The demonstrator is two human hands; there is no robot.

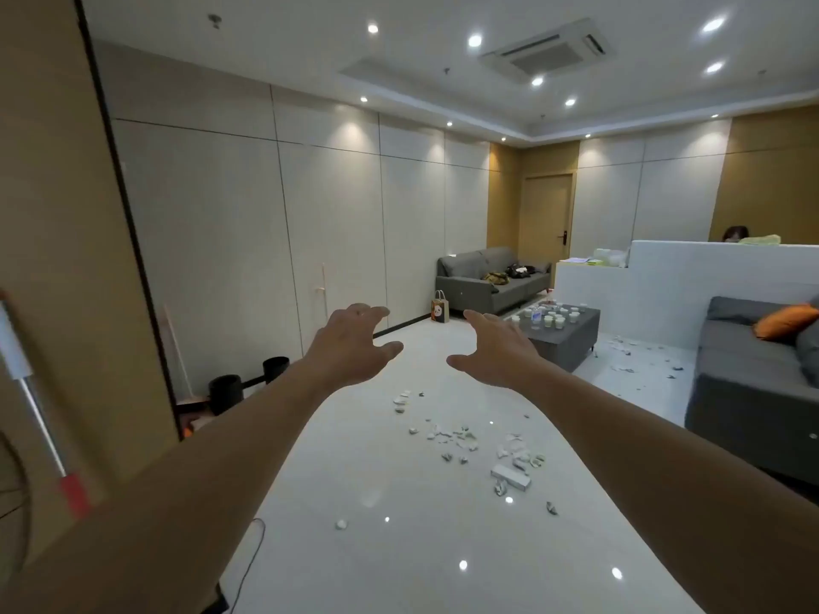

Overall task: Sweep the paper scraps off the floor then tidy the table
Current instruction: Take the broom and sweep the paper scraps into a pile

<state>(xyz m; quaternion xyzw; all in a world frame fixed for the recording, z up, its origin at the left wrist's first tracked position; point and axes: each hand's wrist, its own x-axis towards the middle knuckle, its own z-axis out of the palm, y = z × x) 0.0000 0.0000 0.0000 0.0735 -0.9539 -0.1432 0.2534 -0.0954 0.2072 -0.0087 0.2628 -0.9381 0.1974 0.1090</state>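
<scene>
A: What are the hands doing?
B: The left hand (350, 343) and right hand (496, 347) are reaching out with fingers loosely spread, gripping nothing, probably heading for a broom.
A: And the scraps (465, 436)?
B: They're lying on the floor (399, 547), short of the table (560, 330), with more beside it. Cups (549, 314) are crowding its top.

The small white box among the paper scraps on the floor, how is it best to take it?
Pinch the white box across its two long sides, coming from above. It lies flat on the floor, long and narrow, with paper scraps close around it. Both hands are empty.
</scene>
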